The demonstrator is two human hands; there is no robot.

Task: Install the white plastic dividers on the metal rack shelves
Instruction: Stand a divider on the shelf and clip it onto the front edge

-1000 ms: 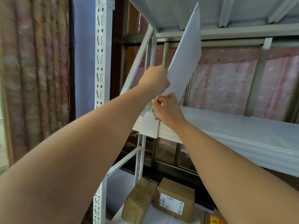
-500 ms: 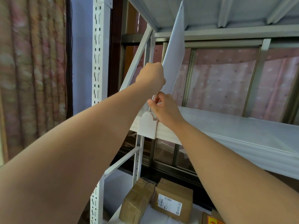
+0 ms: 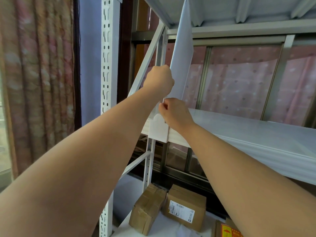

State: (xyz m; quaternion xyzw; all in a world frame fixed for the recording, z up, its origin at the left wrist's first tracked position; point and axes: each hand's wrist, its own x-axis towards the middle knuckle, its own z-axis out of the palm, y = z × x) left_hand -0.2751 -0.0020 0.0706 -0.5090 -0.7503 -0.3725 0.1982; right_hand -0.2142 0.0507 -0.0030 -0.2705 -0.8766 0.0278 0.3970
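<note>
A: Where is the white divider [image 3: 182, 53] seen?

B: It is held nearly upright at the left end of the middle shelf [image 3: 256, 132], leaning slightly, with its top edge reaching up to the underside of the upper shelf [image 3: 222, 9]. Its lower end is hidden behind the two hands, so contact with the middle shelf cannot be told.

A: How is it gripped?

B: The left hand [image 3: 159, 79] is clenched around the divider's near edge, above the middle shelf. The right hand [image 3: 174, 113] is closed on the divider's bottom corner, just above the shelf's front lip, with the fingers pinched at the edge.

A: What is found beside that shelf end?

B: A white corner bracket [image 3: 158, 130] is fitted on the front lip, just below the right hand and touching it. The perforated front upright [image 3: 108, 65] is seen to the left of the shelf, and a diagonal brace [image 3: 147, 60] runs behind the left hand.

A: And below the middle shelf?

B: Two cardboard boxes [image 3: 171, 207] are set side by side on the bottom shelf [image 3: 167, 228], one bearing a printed label. A patterned curtain [image 3: 37, 74] is hung well to the left of the upright
</note>
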